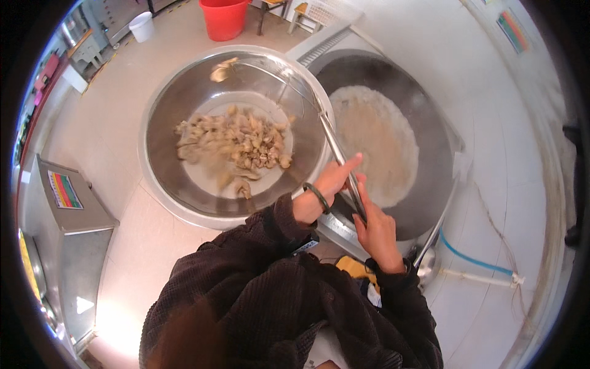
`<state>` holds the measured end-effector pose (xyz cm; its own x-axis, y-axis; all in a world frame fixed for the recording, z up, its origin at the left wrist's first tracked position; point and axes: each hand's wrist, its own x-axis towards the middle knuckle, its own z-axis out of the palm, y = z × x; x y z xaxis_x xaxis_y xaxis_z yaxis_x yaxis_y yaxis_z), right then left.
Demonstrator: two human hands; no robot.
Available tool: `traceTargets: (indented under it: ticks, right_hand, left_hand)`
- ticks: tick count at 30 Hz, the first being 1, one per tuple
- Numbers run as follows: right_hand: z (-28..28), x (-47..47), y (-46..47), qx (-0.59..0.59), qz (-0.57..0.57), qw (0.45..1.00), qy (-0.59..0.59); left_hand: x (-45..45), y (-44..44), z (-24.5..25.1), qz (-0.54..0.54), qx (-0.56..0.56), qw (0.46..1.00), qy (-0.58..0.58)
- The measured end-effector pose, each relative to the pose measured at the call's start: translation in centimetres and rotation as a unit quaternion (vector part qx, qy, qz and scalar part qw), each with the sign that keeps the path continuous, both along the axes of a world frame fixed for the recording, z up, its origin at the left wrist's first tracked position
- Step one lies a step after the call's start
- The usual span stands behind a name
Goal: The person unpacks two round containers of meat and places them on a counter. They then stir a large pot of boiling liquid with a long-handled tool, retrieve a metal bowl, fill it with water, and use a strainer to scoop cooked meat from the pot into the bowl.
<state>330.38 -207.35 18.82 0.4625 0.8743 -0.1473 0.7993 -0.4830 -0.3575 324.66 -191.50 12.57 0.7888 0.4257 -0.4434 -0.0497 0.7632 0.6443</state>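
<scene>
My left hand and my right hand both hold the metal handle of a long skimmer, the right one nearer its end. The skimmer's head is tipped over a wide stainless steel basin, beside its far right wall. Chopped pieces that look like meat lie in the basin, some blurred by motion. One pale piece shows by the head's far edge. To the right, a large wok contains cloudy, foamy liquid, with steam above it.
A white tiled wall runs along the right, with a blue hose near it. Behind the basin stand a red bucket and a white bucket on the floor. At left is a metal cabinet.
</scene>
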Motion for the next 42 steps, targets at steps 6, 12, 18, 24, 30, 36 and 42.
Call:
traceTargets:
  ticks: [6, 12, 18, 24, 30, 36, 42]
  right_hand:
    - [-0.6, 3.6, -2.3, 0.131, -0.090, 0.945, 0.287]
    - [-8.9, 6.9, -15.4, -0.384, -0.171, 0.907, -0.017]
    - [-22.3, 1.6, -26.0, -0.447, -0.301, 0.813, 0.221]
    - [-31.2, 0.0, -23.6, -0.130, -0.544, 0.759, 0.333]
    - [-26.3, -7.0, -11.7, -0.028, -0.007, 0.916, 0.401]
    - [-8.6, -4.6, -25.4, -0.304, -0.219, 0.847, 0.376]
    - [10.2, -5.7, -45.3, -0.563, -0.542, 0.624, -0.014]
  left_hand:
    - [0.5, 1.3, -1.1, 0.136, 0.072, 0.988, 0.032]
    - [-5.0, 6.0, -1.0, 0.127, -0.055, 0.990, -0.036]
    - [-5.1, 8.0, -1.2, 0.080, -0.051, 0.990, -0.107]
    - [-5.1, 9.1, -0.8, 0.090, -0.022, 0.989, -0.112]
    - [-5.3, 9.2, -0.4, 0.080, -0.026, 0.991, -0.101]
    - [-5.1, 9.3, -0.2, 0.047, -0.022, 0.993, -0.105]
    - [-3.9, 9.2, 1.0, 0.092, 0.028, 0.986, -0.138]
